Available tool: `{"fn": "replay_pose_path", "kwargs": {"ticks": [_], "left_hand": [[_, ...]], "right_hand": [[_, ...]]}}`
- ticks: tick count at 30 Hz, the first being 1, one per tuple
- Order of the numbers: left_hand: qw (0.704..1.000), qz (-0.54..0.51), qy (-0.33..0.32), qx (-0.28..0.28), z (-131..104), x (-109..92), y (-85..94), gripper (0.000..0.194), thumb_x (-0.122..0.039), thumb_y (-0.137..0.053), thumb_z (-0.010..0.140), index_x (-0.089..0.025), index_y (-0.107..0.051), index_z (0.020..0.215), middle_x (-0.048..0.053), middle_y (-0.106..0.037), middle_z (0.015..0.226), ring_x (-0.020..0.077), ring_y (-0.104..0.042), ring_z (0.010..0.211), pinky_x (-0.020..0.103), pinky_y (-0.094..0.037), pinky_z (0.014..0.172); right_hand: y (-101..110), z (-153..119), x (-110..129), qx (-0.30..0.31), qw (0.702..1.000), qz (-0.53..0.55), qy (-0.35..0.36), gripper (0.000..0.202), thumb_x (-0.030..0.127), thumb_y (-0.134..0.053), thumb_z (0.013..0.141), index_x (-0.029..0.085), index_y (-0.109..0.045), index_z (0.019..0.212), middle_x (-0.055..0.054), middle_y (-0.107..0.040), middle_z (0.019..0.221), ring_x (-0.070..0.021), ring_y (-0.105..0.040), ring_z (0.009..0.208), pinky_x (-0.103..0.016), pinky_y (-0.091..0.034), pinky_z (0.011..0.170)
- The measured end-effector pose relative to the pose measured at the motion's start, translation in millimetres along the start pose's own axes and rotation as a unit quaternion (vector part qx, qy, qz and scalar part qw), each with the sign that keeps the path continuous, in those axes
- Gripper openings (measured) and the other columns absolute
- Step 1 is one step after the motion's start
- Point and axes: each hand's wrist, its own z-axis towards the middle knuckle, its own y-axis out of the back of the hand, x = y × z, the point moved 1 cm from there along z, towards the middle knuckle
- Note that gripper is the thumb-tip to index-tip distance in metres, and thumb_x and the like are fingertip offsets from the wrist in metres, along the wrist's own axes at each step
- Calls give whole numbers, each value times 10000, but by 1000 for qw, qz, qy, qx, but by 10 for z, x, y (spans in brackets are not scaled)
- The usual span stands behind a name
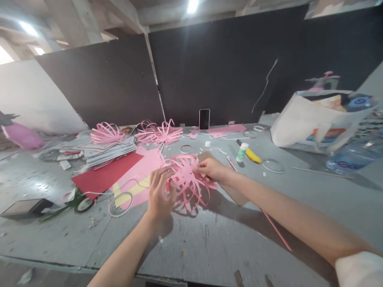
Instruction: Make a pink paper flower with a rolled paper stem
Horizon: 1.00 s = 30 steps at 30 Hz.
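A pink paper flower (187, 172) made of looped strips lies on the grey table between my hands. My left hand (160, 189) has its fingers curled around the loops on the flower's left side. With thumb and fingers pinched together, my right hand (214, 169) grips the flower just right of its middle. Whatever lies under the right fingertips is hidden. Partly behind the right hand is a piece of brown cardboard (235, 194). Pink and red paper sheets (103, 175) spread out left of the left hand.
More pink loop flowers (166, 133) stand at the back, by a phone (204, 118). A glue stick (242, 152) and yellow-handled cutter (253, 156) lie right. Green-handled scissors (76, 200) and wire rings (120, 204) are left. A white bag (295, 119) stands back right.
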Motion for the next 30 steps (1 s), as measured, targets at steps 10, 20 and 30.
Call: {"fn": "replay_pose_path", "kwargs": {"ticks": [10,20,30], "left_hand": [[1000,12,-13,-8,9,-4,-7,258,-43,-548,978,-214,-667,1130,103,-710,1188,269,-643,1152,439,-532,1019],[999,12,-10,-32,14,1,-1,245,-33,-536,992,-202,-645,1133,107,-690,1170,258,-634,1139,440,-526,1011],[999,-17,-12,-35,-4,-36,-46,282,12,-502,969,-205,-635,1091,89,-681,1103,240,-612,1071,419,-528,962]], "right_hand": [[-8,40,-43,-18,999,-1,32,347,374,-810,857,175,-619,647,20,-553,460,-83,-462,386,-201,-253,378],[13,123,-54,-120,972,177,96,372,408,-842,827,214,-548,707,75,-472,539,-57,-391,420,-186,-247,378],[-1,361,345,-114,966,204,109,364,353,-888,834,204,-575,723,72,-434,612,-52,-327,456,-204,-192,377]]}}
